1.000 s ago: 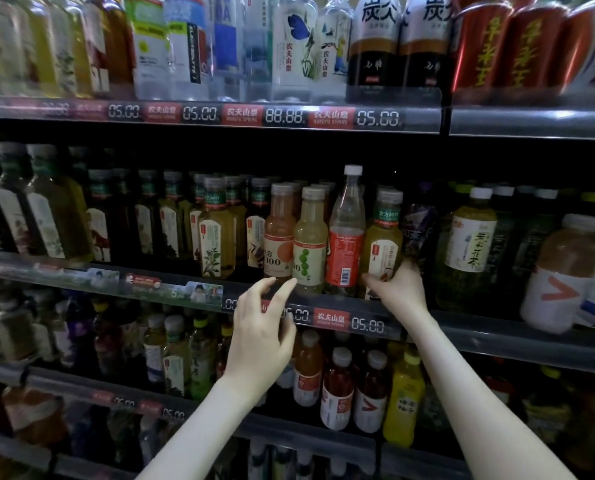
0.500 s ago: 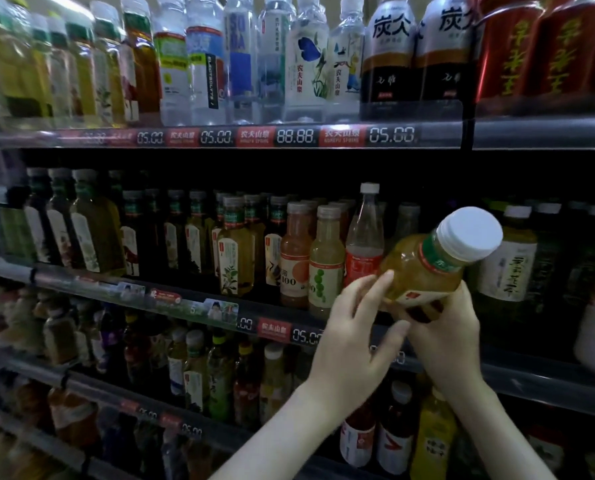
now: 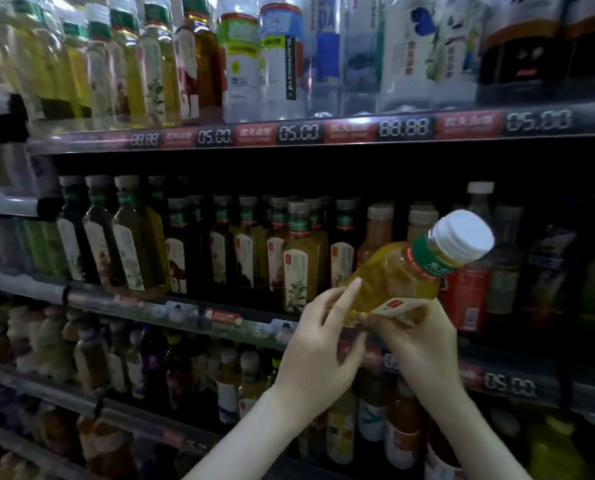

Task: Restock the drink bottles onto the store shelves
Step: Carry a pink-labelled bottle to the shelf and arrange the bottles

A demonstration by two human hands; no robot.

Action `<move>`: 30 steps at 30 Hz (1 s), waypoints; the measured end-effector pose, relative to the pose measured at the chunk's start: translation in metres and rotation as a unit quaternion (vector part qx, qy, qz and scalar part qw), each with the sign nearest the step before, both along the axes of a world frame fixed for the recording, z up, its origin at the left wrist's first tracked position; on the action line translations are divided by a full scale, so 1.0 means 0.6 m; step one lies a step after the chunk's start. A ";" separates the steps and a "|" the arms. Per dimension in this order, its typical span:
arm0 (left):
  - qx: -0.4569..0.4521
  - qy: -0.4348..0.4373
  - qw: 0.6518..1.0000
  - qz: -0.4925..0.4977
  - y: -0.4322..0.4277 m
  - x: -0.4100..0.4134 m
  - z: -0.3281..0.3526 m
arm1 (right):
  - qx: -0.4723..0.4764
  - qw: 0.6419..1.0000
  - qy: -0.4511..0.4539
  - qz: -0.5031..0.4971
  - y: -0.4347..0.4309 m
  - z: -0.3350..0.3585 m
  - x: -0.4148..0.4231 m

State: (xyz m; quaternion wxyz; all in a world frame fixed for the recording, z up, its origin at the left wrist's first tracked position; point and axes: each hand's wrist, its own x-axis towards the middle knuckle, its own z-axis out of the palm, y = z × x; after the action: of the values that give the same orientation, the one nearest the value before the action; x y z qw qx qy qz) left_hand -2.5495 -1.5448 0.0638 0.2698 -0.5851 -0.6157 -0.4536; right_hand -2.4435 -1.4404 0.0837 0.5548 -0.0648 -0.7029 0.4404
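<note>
Out from the middle shelf point(image 3: 143, 303) comes the tea bottle point(image 3: 403, 275), tilted cap-right, just near of the rail. The right hand point(image 3: 424, 344) clamps its base and the left hand point(image 3: 320, 348) steadies it with straight fingers. Looks like re-slotting: next, stand it upright and slide it in.

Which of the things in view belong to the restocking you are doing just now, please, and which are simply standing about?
In the job: yellow tea bottle, tilted; right hand gripping its base; left hand touching its side; middle shelf with matching tea bottles.
Just there: clear bottles above; red-label bottle; price tags; lower bottles.
</note>
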 end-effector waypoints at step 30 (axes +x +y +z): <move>-0.225 -0.216 0.947 0.076 0.023 -0.342 0.033 | -0.053 0.950 -0.290 -0.107 0.008 0.004 -0.293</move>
State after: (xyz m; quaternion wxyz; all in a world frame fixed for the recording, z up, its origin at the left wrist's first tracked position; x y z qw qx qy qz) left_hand -2.7547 -1.5310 0.0835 0.0248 -0.4700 -0.7881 -0.3968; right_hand -2.6196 -1.4355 0.0862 0.3669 -0.2941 -0.7979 0.3771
